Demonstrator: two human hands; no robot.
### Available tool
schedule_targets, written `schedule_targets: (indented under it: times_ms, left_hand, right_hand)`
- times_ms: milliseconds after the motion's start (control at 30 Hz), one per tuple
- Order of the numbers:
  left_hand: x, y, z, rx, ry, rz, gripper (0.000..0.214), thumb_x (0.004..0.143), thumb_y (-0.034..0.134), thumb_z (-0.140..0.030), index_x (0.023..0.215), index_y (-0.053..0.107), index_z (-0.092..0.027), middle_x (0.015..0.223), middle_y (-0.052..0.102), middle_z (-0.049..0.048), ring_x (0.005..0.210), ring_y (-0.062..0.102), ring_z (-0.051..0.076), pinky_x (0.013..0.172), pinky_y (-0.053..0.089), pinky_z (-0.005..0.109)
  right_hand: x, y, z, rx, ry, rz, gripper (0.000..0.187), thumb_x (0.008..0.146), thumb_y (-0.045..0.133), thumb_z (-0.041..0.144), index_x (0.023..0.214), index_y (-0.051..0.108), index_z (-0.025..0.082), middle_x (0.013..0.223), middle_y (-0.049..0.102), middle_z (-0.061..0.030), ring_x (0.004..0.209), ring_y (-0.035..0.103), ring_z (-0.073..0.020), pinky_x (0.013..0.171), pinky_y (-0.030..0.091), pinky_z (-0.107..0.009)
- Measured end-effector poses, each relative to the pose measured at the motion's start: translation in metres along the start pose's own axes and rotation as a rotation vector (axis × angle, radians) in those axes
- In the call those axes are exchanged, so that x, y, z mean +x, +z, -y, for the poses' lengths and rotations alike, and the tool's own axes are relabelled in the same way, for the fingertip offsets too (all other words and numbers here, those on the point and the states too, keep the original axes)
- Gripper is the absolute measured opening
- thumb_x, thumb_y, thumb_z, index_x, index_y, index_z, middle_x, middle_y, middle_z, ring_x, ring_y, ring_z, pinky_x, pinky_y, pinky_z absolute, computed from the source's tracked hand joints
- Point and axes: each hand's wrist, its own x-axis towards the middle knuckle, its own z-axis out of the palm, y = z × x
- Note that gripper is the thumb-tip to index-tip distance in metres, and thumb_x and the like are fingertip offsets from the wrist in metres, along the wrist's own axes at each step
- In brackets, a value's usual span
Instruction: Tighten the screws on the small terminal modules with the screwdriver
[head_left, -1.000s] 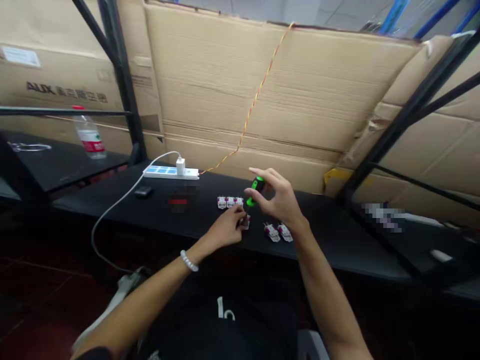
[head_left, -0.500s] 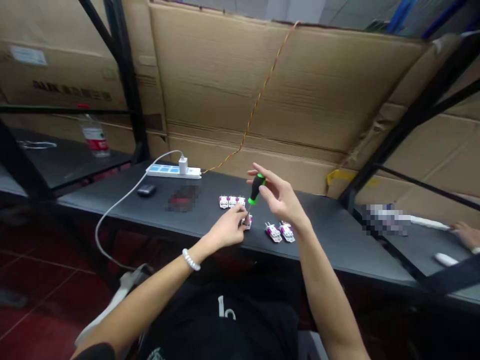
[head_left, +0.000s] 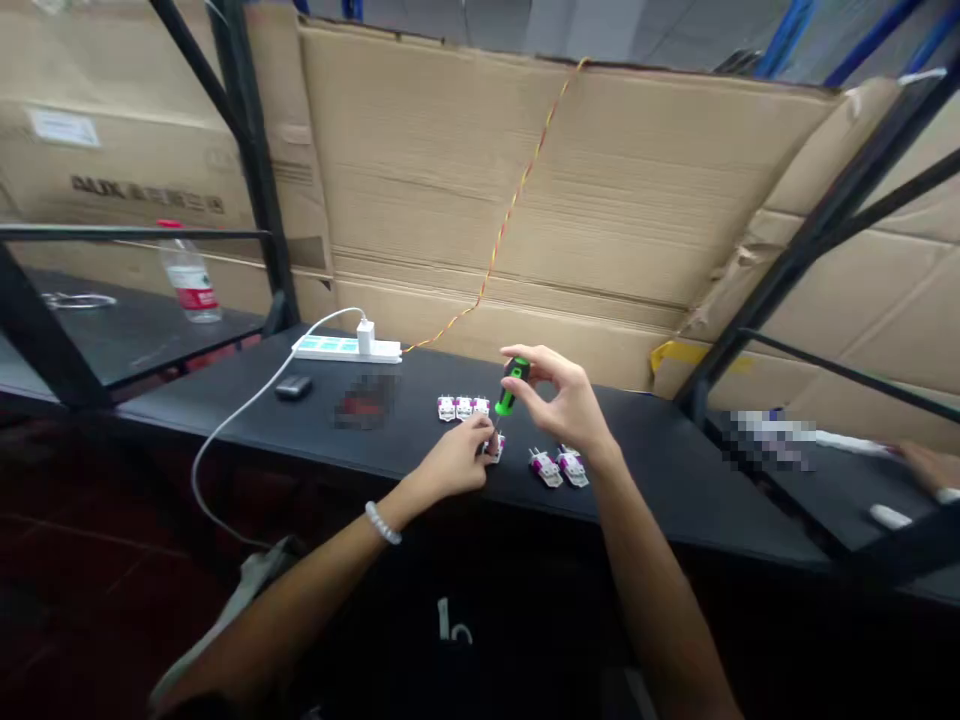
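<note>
My right hand [head_left: 559, 398] is closed on the green-and-black handle of a screwdriver [head_left: 514, 386], its shaft slanting down to the left. The tip meets a small white-and-purple plastic part [head_left: 495, 450] on the black table, though the exact contact is hidden. With pinched fingers, my left hand [head_left: 457, 455] holds that part and partly covers it. Three similar parts [head_left: 464, 408] stand in a row just behind my left hand. Two more white-and-purple parts [head_left: 559, 467] lie to the right, below my right wrist.
A white power strip [head_left: 345, 348] with a plugged-in charger and cable lies at the back left. Near it are a dark small object [head_left: 293, 387] and a blurred patch. A bottle [head_left: 193, 280] stands farther left. Another person's hand [head_left: 924, 468] shows at the right edge.
My right fingers have shifted round the screwdriver handle, which has turned and leans slightly differently. My left hand stays on the same part.
</note>
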Motion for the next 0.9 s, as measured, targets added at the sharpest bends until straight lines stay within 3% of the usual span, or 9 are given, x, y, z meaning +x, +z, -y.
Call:
schedule_targets:
  times_ms: [33, 133, 233, 367, 567, 700, 900]
  left_hand:
    - [-0.001, 0.0, 0.0, 0.006, -0.001, -0.002, 0.017, 0.085, 0.061, -0.002, 0.084, 0.064, -0.019, 0.116, 0.065, 0.0086, 0.108, 0.068, 0.024, 0.11, 0.054, 0.038]
    - [-0.004, -0.002, 0.0, 0.029, -0.009, 0.0, 0.015, 0.088, 0.062, -0.005, 0.086, 0.065, -0.02, 0.119, 0.066, 0.0085, 0.109, 0.069, 0.024, 0.109, 0.055, 0.039]
    - [-0.004, -0.008, -0.004, 0.069, -0.001, -0.019, 0.013, 0.09, 0.065, -0.007, 0.092, 0.069, -0.02, 0.12, 0.067, 0.009, 0.11, 0.069, 0.025, 0.107, 0.056, 0.04]
    - [0.02, -0.011, -0.021, 0.172, 0.05, -0.04, 0.013, 0.095, 0.065, -0.012, 0.095, 0.076, -0.019, 0.113, 0.071, 0.0099, 0.112, 0.069, 0.027, 0.108, 0.055, 0.042]
    - [0.097, 0.018, -0.041, 0.283, -0.004, 0.296, 0.023, 0.089, 0.068, -0.008, 0.096, 0.086, -0.021, 0.102, 0.083, 0.0066, 0.099, 0.076, 0.023, 0.095, 0.058, 0.031]
    - [0.129, 0.041, -0.034, 0.313, -0.042, 0.335, 0.017, 0.085, 0.075, -0.011, 0.093, 0.088, -0.02, 0.098, 0.085, 0.0097, 0.098, 0.078, 0.026, 0.094, 0.059, 0.031]
    - [0.143, 0.058, -0.022, 0.295, -0.075, 0.36, 0.013, 0.086, 0.083, -0.027, 0.096, 0.089, -0.021, 0.096, 0.085, 0.0083, 0.094, 0.079, 0.025, 0.089, 0.059, 0.03]
  right_hand:
    - [-0.004, -0.004, 0.0, 0.011, 0.001, -0.021, 0.031, 0.096, 0.076, 0.031, 0.128, 0.077, 0.028, 0.107, 0.077, -0.0049, 0.091, 0.074, -0.0208, 0.083, 0.064, -0.038]
    - [-0.023, -0.026, -0.001, 0.08, 0.049, -0.315, 0.034, 0.094, 0.08, 0.032, 0.127, 0.077, 0.028, 0.108, 0.078, -0.0045, 0.094, 0.078, -0.0211, 0.09, 0.066, -0.039]
    - [-0.047, -0.057, -0.003, 0.092, 0.062, -0.566, 0.035, 0.088, 0.087, 0.035, 0.121, 0.079, 0.025, 0.103, 0.08, -0.0048, 0.085, 0.081, -0.0221, 0.081, 0.069, -0.038]
    - [-0.075, -0.092, -0.008, 0.055, 0.057, -0.758, 0.038, 0.084, 0.091, 0.036, 0.118, 0.08, 0.024, 0.1, 0.08, -0.0041, 0.079, 0.081, -0.0217, 0.084, 0.07, -0.041]
    - [-0.089, -0.111, -0.016, 0.029, 0.051, -0.835, 0.039, 0.083, 0.091, 0.037, 0.118, 0.079, 0.025, 0.1, 0.08, -0.0039, 0.084, 0.081, -0.0241, 0.091, 0.069, -0.048]
    - [-0.09, -0.114, -0.017, 0.04, 0.039, -0.832, 0.036, 0.084, 0.091, 0.037, 0.117, 0.08, 0.026, 0.101, 0.079, -0.0037, 0.083, 0.081, -0.0235, 0.089, 0.07, -0.046]
    - [-0.092, -0.119, -0.016, 0.052, 0.039, -0.835, 0.037, 0.086, 0.09, 0.037, 0.118, 0.078, 0.024, 0.102, 0.078, -0.005, 0.088, 0.081, -0.0247, 0.087, 0.071, -0.046]
